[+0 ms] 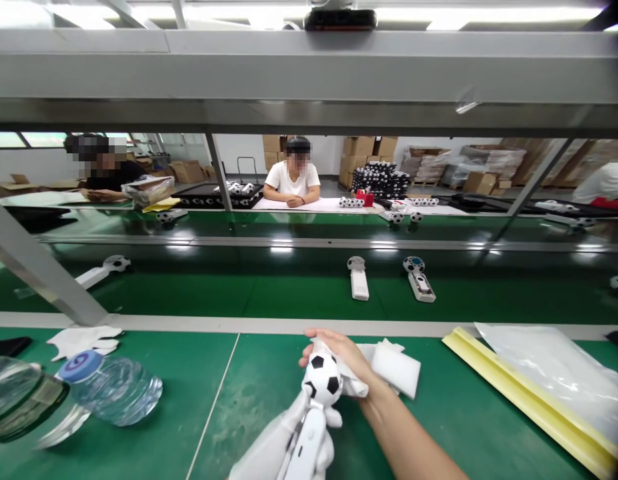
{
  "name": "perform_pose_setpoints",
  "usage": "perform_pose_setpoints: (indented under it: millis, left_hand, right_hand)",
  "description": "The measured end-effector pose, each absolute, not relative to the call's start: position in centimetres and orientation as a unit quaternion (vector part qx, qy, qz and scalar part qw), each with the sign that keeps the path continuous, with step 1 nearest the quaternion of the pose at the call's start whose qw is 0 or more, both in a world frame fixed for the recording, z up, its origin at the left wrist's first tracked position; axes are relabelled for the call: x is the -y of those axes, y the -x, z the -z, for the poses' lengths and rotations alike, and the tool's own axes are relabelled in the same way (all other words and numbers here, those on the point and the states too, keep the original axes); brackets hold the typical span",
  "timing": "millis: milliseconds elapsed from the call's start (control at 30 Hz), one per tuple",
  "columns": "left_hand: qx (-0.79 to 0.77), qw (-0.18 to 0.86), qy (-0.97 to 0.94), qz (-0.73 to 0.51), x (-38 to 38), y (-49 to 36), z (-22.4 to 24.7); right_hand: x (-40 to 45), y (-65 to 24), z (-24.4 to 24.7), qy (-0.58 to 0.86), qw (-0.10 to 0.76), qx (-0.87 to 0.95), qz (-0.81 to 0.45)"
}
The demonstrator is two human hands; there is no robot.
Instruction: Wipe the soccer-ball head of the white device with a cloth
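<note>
Gloved in white, a worker's left hand (289,427) closes its fingers around the white handle of a soccer-ball-topped device (311,437), held tilted above a green worktable (259,373). The bare right hand (349,353) curves behind the black-and-white ball, pressing a white cloth (353,385) to its side, the fingers partly hidden by cloth and ball. Just beyond the right wrist lie white foam-like pads (397,370); farther right is a clear plastic bag (563,373) beside a yellow strip (526,403). At left, a blue-capped water bottle (121,389) lies on its side next to a larger bottle (19,403), with a loose white glove (81,341) behind them.

Past the table's pale edge, a green conveyor (289,287) carries similar devices: one far left (101,270), two right of center, the first white-bodied (359,283), the second with a recessed body (423,288). Across the line, a co-worker in a white shirt (292,181) rests both hands on a white surface, while another in black (113,175) leans forward at left. Cardboard cartons (357,148) stand against the back wall.
</note>
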State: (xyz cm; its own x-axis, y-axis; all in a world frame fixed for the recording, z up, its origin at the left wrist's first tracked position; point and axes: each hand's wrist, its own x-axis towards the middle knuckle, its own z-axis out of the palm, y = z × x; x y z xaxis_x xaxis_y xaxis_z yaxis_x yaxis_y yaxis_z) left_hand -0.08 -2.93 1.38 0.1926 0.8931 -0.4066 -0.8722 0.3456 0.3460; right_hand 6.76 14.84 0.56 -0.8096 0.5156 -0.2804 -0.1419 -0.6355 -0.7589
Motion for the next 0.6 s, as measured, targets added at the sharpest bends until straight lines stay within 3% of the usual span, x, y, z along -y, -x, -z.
perform_pose_setpoints:
  millis: [200, 600]
  left_hand:
    - [-0.276, 0.773, -0.037, -0.570, 2.1, -0.3, -2.2]
    - [-0.306, 0.754, -0.037, -0.580, 1.2, -0.4, -2.1]
  right_hand:
    - [-13.6, -6.6, 0.9, 0.250, 0.283, 0.226, -0.898]
    - [-13.5, -5.8, -0.6, 0.281, 0.261, 0.121, -0.915]
